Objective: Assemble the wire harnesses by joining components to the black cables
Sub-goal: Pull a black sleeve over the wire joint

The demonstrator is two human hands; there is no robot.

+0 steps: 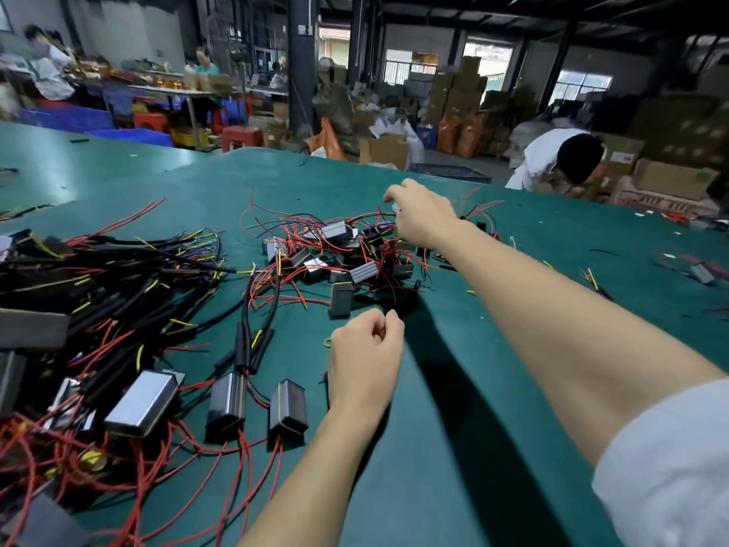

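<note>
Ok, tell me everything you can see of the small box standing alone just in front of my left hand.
The small box stands upright on the green table, at the near edge of the red-wire pile. It looks like grey ribbed metal with a dark top end. Red wires run up to it. Left hand sits just short of it, not touching.

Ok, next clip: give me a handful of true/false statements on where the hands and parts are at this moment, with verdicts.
1. The right hand reaches out over the far pile of modules with red wires. True.
2. The left hand grips a black cable. False: its fingers are curled over the green table and no cable shows in them.
3. The bundle of black cables lies to the left of both hands. True.
4. The table top is bare wood. False: it is covered in green.
5. Three metal-cased modules lie near the left forearm. True.
6. The right hand rests flat on the table. False: it is raised, fingers bent at the pile.
</note>
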